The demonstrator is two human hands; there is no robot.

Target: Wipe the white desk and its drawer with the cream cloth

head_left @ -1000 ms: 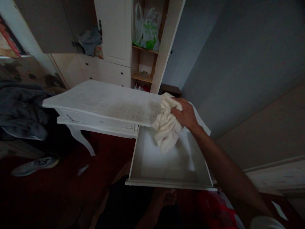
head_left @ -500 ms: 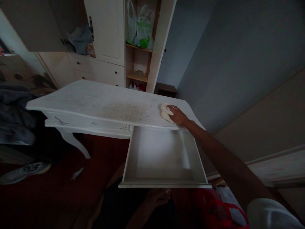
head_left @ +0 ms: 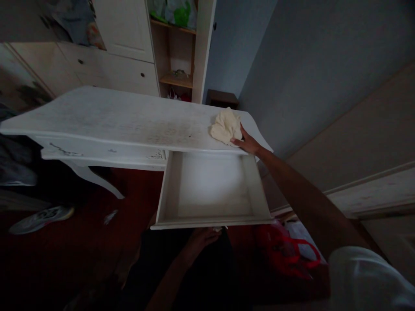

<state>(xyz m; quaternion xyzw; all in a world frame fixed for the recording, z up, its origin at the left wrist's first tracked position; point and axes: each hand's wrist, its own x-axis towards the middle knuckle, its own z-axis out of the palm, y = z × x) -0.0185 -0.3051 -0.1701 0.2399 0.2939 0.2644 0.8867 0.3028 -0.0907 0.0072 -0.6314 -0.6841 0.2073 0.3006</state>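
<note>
My right hand (head_left: 247, 140) is at the right end of a white desk (head_left: 123, 114), gripping the right edge of a crumpled cream cloth (head_left: 225, 126). The thumb lies along the cloth's lower edge; some of the other fingers are hidden by it. Brownish-grey smudges mark the desktop left of the cloth. A pulled-out drawer (head_left: 210, 183) with a bare pale bottom juts toward me. Just below its front edge, above my lap, is my left hand (head_left: 204, 237), fingers closed around something small and pale that I cannot make out.
A white wardrobe (head_left: 123, 30) with an open shelf section stands behind the desk. On the floor lie a grey shoe (head_left: 42, 220) at left and a red bag (head_left: 288, 255) at right. A grey-blue wall (head_left: 311, 82) rises on the right.
The cloth, bunched under my right hand before, now lies more spread out, with the hand at its right edge. My left hand shows more clearly under the drawer front. The view has shifted downward.
</note>
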